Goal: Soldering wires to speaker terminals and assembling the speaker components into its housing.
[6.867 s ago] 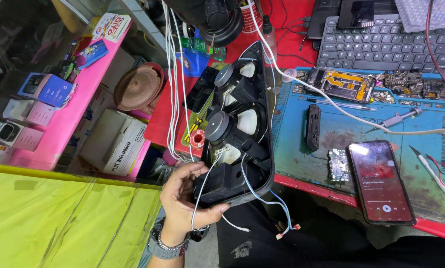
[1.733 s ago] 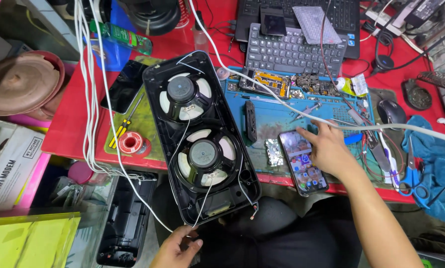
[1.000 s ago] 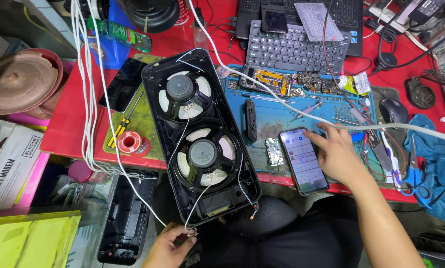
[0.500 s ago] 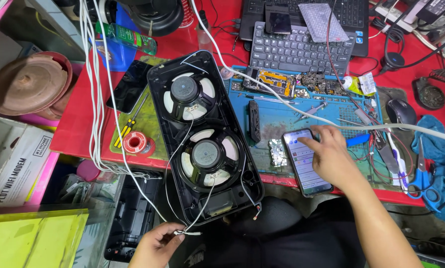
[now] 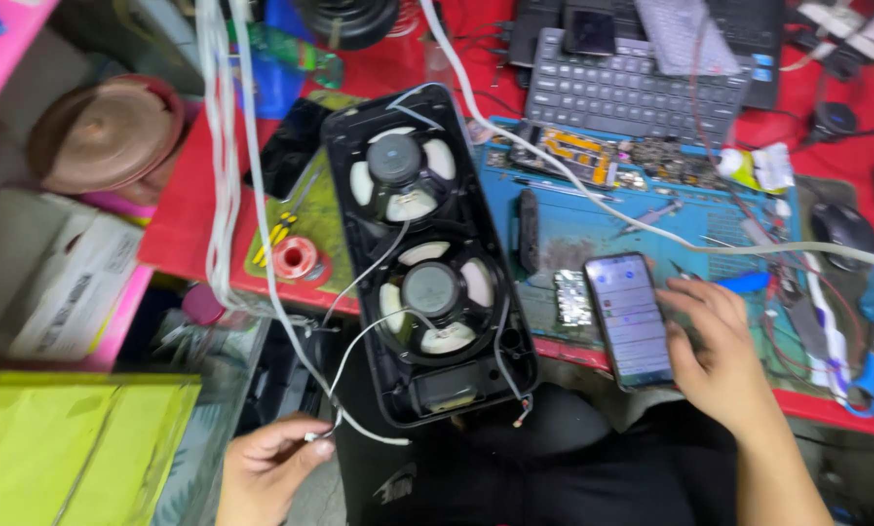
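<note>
At the lower left of the frame the left hand [image 5: 266,472] pinches a thin white wire [image 5: 359,341] running from the speaker panel [image 5: 427,263]. At the right, the right hand [image 5: 724,356] lies loosely spread, its fingers touching a phone [image 5: 627,317] on the surface [image 5: 593,229].

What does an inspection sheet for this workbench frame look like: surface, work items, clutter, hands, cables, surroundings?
Surface: red bench with blue work mat.
Job's things: open black speaker housing with two drivers; phone, screen lit.
Clutter: keyboard, circuit board, solder spool.
Hands: left hand pinches speaker wire ends; right hand touches the phone.
Cables: white cable bundle hangs at left.
Surroundings: cardboard box, yellow sheet.
</note>
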